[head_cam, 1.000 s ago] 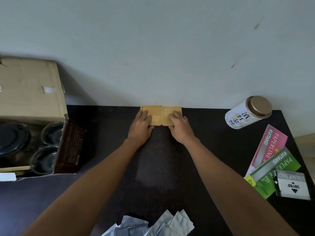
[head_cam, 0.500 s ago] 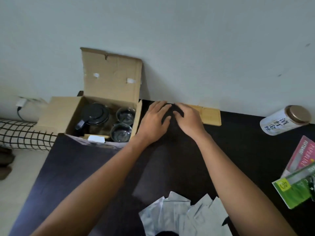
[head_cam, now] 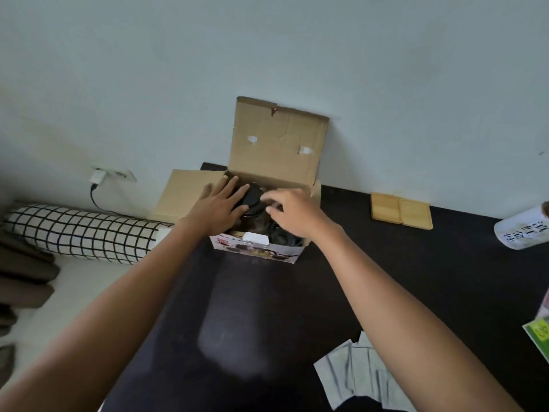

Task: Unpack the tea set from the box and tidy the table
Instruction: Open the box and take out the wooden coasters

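Fingers of the left hand (head_cam: 218, 208) are being spread loosely and those of the right hand (head_cam: 292, 214) loosely curled over the teapot (head_cam: 252, 200), nothing grasped. The teapot is being kept inside the box (head_cam: 276, 144). Unpacking is judged underway; a two-sided grasp and vertical lift are being called for next.

Teapot (head_cam: 252, 200) in box (head_cam: 279, 144); coasters (head_cam: 401, 212) right of box

An open brown cardboard box (head_cam: 277, 150) stands at the dark table's (head_cam: 386, 278) far edge, rear flap upright against the wall, a black-lidded teapot (head_cam: 252, 200) inside; two square bamboo coasters (head_cam: 401, 212) lie side by side nearby.
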